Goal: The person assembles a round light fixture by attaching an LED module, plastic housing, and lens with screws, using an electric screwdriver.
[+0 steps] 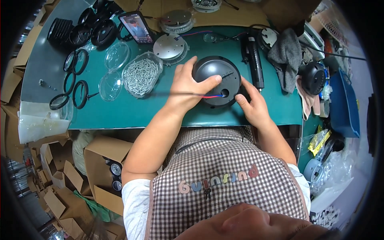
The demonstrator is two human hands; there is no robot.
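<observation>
The black dome housing sits at the frame's centre on the green table. The left hand grips its left rim, thumb across the top. The right hand pinches its lower-right edge, while red and blue wires run leftward from its hole.

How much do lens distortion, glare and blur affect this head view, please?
In the head view, fisheye distortion bows the green table edge and blackens the corners; soft glare sits on the black dome housing between the left hand and right hand, and on the clear lids; the centre is sharp, while the cardboard boxes near the rim look smeared; shadows are faint.
</observation>
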